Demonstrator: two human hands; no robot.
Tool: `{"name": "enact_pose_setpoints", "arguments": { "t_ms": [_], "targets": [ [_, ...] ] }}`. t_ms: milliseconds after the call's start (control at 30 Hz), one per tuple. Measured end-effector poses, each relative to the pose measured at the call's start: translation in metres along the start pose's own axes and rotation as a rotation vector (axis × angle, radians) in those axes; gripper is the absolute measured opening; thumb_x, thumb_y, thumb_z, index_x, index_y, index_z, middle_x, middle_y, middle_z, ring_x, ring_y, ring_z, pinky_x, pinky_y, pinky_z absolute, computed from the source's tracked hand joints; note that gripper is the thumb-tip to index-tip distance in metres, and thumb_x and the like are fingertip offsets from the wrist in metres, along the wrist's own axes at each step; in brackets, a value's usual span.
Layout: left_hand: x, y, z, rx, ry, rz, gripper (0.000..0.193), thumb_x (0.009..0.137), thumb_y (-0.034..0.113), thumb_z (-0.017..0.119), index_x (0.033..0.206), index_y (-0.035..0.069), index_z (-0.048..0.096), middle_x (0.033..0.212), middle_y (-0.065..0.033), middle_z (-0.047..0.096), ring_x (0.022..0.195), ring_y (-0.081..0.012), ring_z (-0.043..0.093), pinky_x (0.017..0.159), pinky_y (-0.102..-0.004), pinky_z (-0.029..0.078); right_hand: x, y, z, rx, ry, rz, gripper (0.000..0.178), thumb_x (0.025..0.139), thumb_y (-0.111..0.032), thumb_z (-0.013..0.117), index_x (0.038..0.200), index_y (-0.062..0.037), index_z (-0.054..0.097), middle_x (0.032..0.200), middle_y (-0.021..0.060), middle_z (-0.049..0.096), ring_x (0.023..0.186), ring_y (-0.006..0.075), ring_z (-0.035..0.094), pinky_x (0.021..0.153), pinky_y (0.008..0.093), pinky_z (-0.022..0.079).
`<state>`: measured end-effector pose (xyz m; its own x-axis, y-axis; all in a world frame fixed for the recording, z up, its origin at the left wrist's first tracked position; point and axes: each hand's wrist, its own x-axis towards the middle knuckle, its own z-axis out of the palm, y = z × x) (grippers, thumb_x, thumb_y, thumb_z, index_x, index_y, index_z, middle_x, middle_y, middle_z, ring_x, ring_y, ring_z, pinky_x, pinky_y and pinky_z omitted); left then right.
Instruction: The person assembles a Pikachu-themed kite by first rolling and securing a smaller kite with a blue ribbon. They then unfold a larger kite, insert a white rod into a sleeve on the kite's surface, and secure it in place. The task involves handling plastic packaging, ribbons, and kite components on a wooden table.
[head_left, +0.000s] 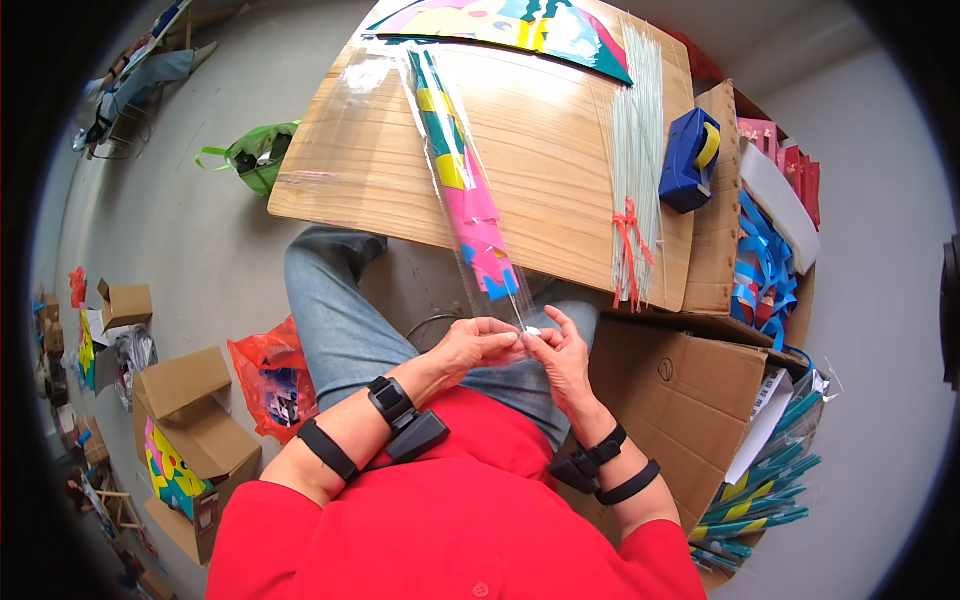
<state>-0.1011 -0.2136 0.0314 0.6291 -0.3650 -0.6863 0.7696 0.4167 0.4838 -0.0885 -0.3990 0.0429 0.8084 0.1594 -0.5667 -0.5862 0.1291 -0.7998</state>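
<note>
A rolled kite [467, 185] in teal, yellow and pink lies in a long clear plastic sleeve [470, 275]. It slants from the table over its near edge toward my lap. At the sleeve's near end my left hand [474, 345] is closed, pinching the plastic. Close against it, my right hand [562, 356] pinches the same end with thumb and finger, its other fingers partly raised. A thin rod tip [518, 312] sticks out of the roll toward my fingers. Just what lies between the fingertips is too small to make out.
On the wooden table [330, 150] lie a flat printed kite [500, 28], a bundle of thin white rods [637, 150] tied with red string, and a blue tape dispenser [684, 165]. Cardboard boxes [675, 400] stand right, with rolled kites [760, 500]. Bags and another box [205, 420] sit left.
</note>
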Motion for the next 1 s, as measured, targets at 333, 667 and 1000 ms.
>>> {"name": "enact_pose_setpoints", "arguments": {
  "t_ms": [333, 667, 1000],
  "targets": [
    [0.0, 0.0, -0.012, 0.104, -0.014, -0.048, 0.019, 0.093, 0.016, 0.067, 0.106, 0.003, 0.067, 0.102, -0.008, 0.071, 0.098, -0.0171, 0.068, 0.088, -0.0314, 0.056, 0.004, -0.003, 0.006, -0.081, -0.084, 0.095, 0.071, 0.084, -0.008, 0.077, 0.141, 0.0061, 0.037, 0.098, 0.0091, 0.067, 0.087, 0.0135, 0.065, 0.08, 0.0253, 0.053],
    [-0.01, -0.007, -0.019, 0.106, -0.029, -0.138, 0.02, 0.091, 0.013, 0.07, 0.106, 0.001, 0.064, 0.101, -0.009, 0.07, 0.099, -0.0183, 0.069, 0.087, -0.0276, 0.055, 0.035, -0.044, -0.02, -0.255, -0.186, 0.148, 0.062, 0.095, -0.043, 0.063, 0.136, 0.002, 0.049, 0.121, 0.016, 0.064, 0.11, 0.0204, 0.062, 0.094, 0.0304, 0.049],
    [-0.012, -0.017, -0.029, 0.291, -0.188, -0.141, 0.028, 0.09, 0.017, 0.072, 0.107, -0.004, 0.067, 0.101, -0.0118, 0.072, 0.096, -0.0181, 0.068, 0.089, -0.0272, 0.053, 0.122, -0.033, 0.065, -0.254, -0.469, 0.144, 0.024, 0.095, -0.031, 0.065, 0.094, -0.0074, 0.069, 0.077, -0.0055, 0.059, 0.065, 0.0056, 0.049, 0.058, 0.0226, 0.04]
  ]
}}
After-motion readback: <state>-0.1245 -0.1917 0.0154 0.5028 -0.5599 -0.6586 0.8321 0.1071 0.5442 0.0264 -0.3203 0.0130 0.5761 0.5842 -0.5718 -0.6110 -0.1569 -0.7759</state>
